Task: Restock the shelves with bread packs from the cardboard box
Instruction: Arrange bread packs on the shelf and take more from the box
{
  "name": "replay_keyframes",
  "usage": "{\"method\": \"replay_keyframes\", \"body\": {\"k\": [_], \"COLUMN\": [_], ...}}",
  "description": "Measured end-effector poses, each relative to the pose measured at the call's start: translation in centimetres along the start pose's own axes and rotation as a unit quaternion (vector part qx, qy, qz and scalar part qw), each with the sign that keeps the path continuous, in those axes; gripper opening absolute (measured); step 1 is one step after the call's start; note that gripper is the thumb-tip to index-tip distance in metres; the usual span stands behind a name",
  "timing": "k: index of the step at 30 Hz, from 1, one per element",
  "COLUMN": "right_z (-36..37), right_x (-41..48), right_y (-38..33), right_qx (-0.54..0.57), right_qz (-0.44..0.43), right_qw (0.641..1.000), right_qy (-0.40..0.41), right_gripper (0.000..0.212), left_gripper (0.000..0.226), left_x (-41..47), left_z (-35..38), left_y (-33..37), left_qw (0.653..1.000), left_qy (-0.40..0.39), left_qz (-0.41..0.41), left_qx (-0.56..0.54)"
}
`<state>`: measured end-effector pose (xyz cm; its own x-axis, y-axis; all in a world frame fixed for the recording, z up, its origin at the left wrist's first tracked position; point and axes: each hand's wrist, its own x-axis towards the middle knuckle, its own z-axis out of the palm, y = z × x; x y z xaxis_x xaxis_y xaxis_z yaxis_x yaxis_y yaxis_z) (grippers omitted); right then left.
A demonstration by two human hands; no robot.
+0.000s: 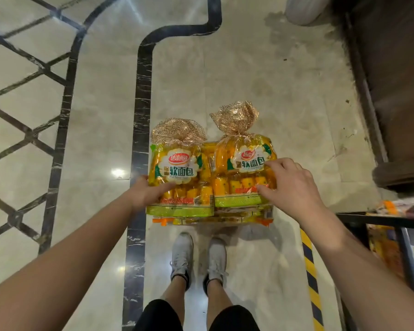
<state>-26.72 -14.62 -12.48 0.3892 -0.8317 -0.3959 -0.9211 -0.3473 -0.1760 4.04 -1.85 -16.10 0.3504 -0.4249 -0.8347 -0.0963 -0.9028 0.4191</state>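
Note:
Two yellow bread packs with gold tied tops are held side by side above the floor, on top of more packs (225, 219) stacked beneath. My left hand (146, 193) grips the left bread pack (179, 173) at its lower left edge, thumb over the front. My right hand (289, 185) holds the right bread pack (244, 161) from the right, with the fingers curled over its front. The cardboard box is not in view.
A marble floor with dark inlay lines (142, 96) lies below, and my feet in grey shoes (198, 256) stand on it. A dark shelf edge (380, 219) with packaged goods is at the lower right. Yellow-black tape (311, 271) marks the floor beside it. A dark wooden fixture (392, 91) stands at upper right.

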Motion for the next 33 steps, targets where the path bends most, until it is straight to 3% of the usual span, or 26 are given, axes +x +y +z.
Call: {"method": "replay_keyframes", "body": {"k": [4, 10, 15, 18, 21, 24, 31, 33], "right_z": [0.6, 1.0, 1.3, 1.6, 2.1, 3.3, 4.5, 4.3], "right_x": [0.2, 0.8, 1.3, 2.4, 4.3, 5.2, 4.0, 3.3], "right_y": [0.2, 0.7, 1.3, 1.8, 2.0, 2.5, 3.9, 4.0], "right_qx": [0.001, 0.013, 0.062, 0.149, 0.260, 0.350, 0.569, 0.609], "right_qz": [-0.001, 0.005, 0.034, 0.096, 0.186, 0.234, 0.220, 0.210], "right_qw": [1.000, 1.000, 0.997, 0.984, 0.946, 0.902, 0.777, 0.748], "right_qy": [-0.004, -0.008, -0.007, 0.009, -0.042, -0.099, -0.156, -0.161], "right_gripper": [0.067, 0.069, 0.078, 0.087, 0.099, 0.095, 0.057, 0.056], "left_gripper": [0.045, 0.075, 0.070, 0.071, 0.074, 0.087, 0.094, 0.090], "left_x": [1.9, 3.6, 3.1, 2.5, 2.2, 2.6, 2.0, 1.4], "left_z": [0.1, -0.4, -0.9, -0.9, -0.8, -1.1, -2.4, -2.8], "left_y": [-1.0, -2.4, -3.0, -3.4, -3.6, -3.8, -4.5, -4.4], "left_qw": [0.999, 0.996, 0.985, 0.980, 0.977, 0.975, 0.969, 0.964], "left_qy": [-0.006, 0.005, -0.076, -0.100, -0.117, -0.115, -0.108, -0.105], "left_qz": [0.005, 0.025, 0.039, 0.055, 0.066, 0.076, 0.101, 0.107], "left_qx": [-0.048, -0.090, -0.148, -0.165, -0.167, -0.174, -0.196, -0.219]}}
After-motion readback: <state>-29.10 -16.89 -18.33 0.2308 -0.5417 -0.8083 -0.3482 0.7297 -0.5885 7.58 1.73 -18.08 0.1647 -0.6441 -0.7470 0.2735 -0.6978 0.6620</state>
